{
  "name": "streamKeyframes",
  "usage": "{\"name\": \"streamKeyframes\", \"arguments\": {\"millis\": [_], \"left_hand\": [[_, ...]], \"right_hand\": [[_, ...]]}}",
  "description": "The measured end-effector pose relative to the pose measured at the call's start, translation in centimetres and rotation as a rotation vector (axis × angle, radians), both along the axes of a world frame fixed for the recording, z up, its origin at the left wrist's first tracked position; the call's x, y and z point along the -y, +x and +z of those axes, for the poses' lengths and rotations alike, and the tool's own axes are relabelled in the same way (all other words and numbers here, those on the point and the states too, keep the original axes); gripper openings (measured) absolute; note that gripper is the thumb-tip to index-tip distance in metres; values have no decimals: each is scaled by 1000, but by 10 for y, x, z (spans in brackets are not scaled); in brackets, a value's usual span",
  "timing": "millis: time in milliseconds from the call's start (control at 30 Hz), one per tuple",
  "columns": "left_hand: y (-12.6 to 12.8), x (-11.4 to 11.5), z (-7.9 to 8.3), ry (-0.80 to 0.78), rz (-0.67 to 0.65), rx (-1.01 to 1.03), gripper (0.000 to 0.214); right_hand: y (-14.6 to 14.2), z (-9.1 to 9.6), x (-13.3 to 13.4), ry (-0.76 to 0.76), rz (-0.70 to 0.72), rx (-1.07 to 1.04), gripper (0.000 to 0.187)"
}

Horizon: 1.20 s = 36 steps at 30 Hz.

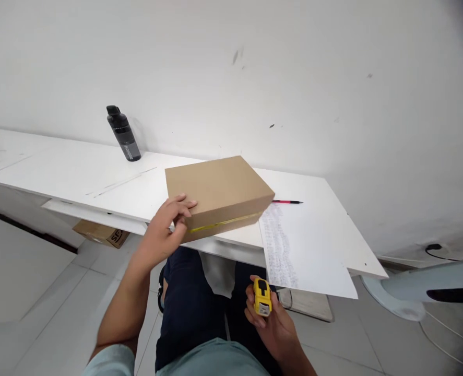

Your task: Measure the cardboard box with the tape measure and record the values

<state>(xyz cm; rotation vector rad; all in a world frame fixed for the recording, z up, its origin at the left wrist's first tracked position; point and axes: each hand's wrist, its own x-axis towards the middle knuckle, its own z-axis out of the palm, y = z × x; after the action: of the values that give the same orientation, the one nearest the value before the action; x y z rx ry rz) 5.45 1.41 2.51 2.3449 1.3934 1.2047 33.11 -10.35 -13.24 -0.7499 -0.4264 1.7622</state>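
A brown cardboard box (219,183) rests near the front edge of the white desk, its lid on top. A thin yellow strip (225,222) runs along its front side; whether this is a measuring blade or part of the box I cannot tell. My left hand (166,227) grips the box's front left corner, fingers on the lid and thumb against the front. Below the desk edge, over my lap, my right hand (270,321) is closed around a yellow and black tape measure (262,297). No blade shows coming out of its case.
On the desk (78,167) a dark bottle (123,136) stands near the wall. A handwritten sheet of paper (313,245) overhangs the front edge right of the box, with a red and black pen (288,201) lying at its top. Another carton (100,233) sits underneath on the left.
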Motion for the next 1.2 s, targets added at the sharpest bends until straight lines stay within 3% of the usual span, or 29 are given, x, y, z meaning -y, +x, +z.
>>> {"name": "streamKeyframes", "arguments": {"millis": [100, 167, 233, 300, 433, 500, 667, 800, 967, 1000, 1067, 1200], "left_hand": [[-23, -12, -8, 67, -13, 115, 17], [-28, -16, -16, 194, 56, 115, 18], [-22, -12, -25, 382, 162, 62, 18], [-6, 2, -35, 527, 179, -14, 21], [33, 42, -54, 529, -206, -179, 24], [47, 55, -62, 516, -334, -212, 31], [46, 64, -71, 499, -350, -139, 23], [12, 60, -67, 549, -254, -171, 15], [-50, 46, -49, 731, 202, -52, 22], [-54, 44, -45, 740, 230, -35, 21], [-45, 45, -38, 683, 117, -63, 20], [12, 57, -40, 606, -294, -172, 28]], "right_hand": [[-1, -1, -1, 6, 13, 32, 46], [-1, 2, -3, 18, 5, 47, 46], [0, 8, -6, 39, -17, 61, 43], [-1, 16, -9, 75, -34, 77, 43], [-9, 32, -14, 161, -29, 137, 52], [-16, 38, -16, 203, 3, 191, 56], [-29, 46, -18, 299, 117, 368, 63], [-20, 57, -26, 294, 67, 550, 60], [7, 77, -43, 296, -223, 580, 62], [10, 80, -44, 302, -251, 563, 64], [10, 82, -43, 326, -247, 519, 65], [-13, 77, -34, 368, -96, 456, 63]]}}
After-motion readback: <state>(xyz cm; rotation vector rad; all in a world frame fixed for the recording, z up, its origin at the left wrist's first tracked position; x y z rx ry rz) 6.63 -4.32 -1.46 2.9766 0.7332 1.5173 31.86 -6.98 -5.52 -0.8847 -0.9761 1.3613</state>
